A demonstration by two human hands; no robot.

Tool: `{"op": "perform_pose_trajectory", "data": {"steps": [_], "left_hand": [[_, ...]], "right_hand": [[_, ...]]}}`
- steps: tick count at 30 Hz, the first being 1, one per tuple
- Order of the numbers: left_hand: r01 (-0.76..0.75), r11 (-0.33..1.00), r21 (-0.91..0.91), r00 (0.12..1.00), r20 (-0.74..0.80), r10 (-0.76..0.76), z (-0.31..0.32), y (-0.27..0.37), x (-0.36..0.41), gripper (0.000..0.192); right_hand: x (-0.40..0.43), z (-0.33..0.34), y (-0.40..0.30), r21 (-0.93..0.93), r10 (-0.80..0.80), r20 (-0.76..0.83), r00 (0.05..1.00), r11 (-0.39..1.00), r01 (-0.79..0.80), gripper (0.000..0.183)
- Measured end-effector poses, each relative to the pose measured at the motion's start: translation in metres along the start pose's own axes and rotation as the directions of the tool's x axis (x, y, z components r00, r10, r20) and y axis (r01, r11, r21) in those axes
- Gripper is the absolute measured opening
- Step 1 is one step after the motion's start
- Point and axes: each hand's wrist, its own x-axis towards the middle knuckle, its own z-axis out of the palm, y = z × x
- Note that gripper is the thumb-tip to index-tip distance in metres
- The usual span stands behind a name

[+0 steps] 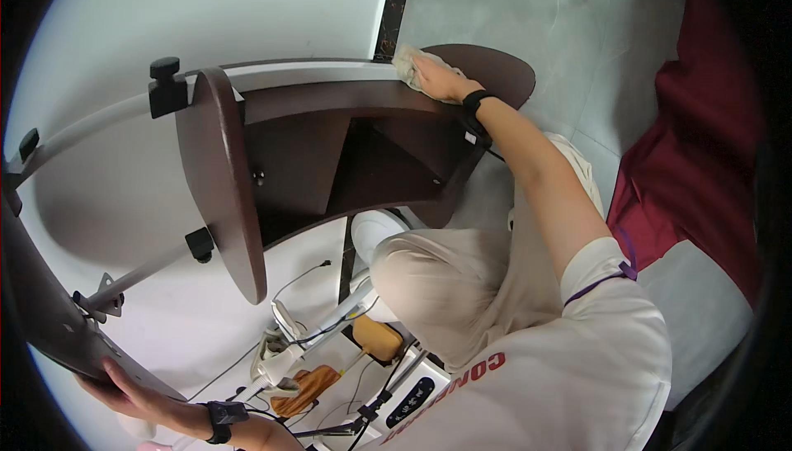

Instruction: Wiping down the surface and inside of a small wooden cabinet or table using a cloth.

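Note:
My right hand (440,78) presses a crumpled pale cloth (404,66) against the side edge of a dark brown wood-look cabinet (297,104), close to its rounded base board (501,70). A light strip (309,73) runs along that edge up to the cloth. At lower left, my left hand (139,404) grips the edge of a dark top board (55,302), thumb on its face and fingers partly hidden behind it. A rounded middle board (216,185) caps the cabinet, and metal tubes (99,120) join it to the top board.
Cables, a white power strip (286,321), a brown wood-like object (306,389) and a white appliance (414,395) crowd the lower middle. A white round object (374,231) stands near my knee. Dark red cloth (668,160) hangs at right. A white wall (247,11) backs the cabinet.

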Motion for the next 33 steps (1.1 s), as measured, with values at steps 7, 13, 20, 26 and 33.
{"op": "perform_pose_trajectory", "data": {"steps": [7, 13, 20, 26, 33], "left_hand": [[-0.018, 1.000, 0.023, 1.000, 0.016, 0.018, -0.008, -0.025, 0.004, 0.065], [-0.117, 0.993, -0.012, 0.991, 0.061, 0.117, -0.002, -0.029, 0.010, 0.056], [-0.104, 0.987, 0.125, 0.991, -0.068, 0.113, 0.009, -0.020, 0.010, 0.049], [-0.100, 0.991, 0.085, 0.995, -0.008, 0.101, -0.004, -0.005, 0.014, 0.052], [-0.110, 0.991, -0.074, 0.983, 0.140, 0.119, -0.013, 0.011, 0.024, 0.063]], "right_hand": [[0.004, 0.001, -0.013, 0.119, 0.124, 0.073, 0.990, 0.984, -0.132, 0.034], [0.016, -0.020, -0.082, 0.093, -0.173, -0.165, 0.971, 0.977, 0.190, 0.043], [0.045, -0.066, -0.197, 0.208, -0.347, -0.162, 0.924, 0.903, 0.376, 0.047], [0.049, -0.067, -0.191, 0.191, -0.480, -0.150, 0.864, 0.843, 0.502, 0.039], [0.041, -0.077, -0.180, 0.169, -0.426, -0.112, 0.898, 0.882, 0.439, 0.036]]}}
